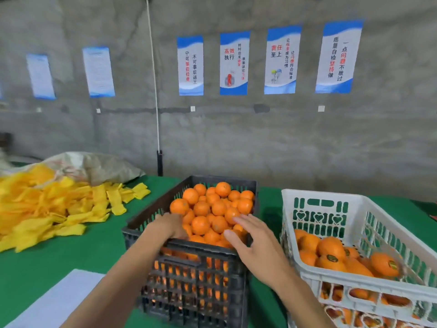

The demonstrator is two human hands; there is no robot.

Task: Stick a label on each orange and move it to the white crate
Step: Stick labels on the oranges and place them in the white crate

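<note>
A black slatted crate in front of me is heaped with unlabelled oranges. My left hand reaches down into its near left corner, fingers curled among the oranges and mostly hidden; whether it holds one is not visible. Over the crate's near right side hovers my right hand, fingers stretched out and empty. To the right stands the white crate, tilted, holding several oranges with dark round labels.
A pile of yellow foam net sleeves and a woven sack lie at the left on the green table. A white sheet lies at the near left. More oranges show in a crate under the white one.
</note>
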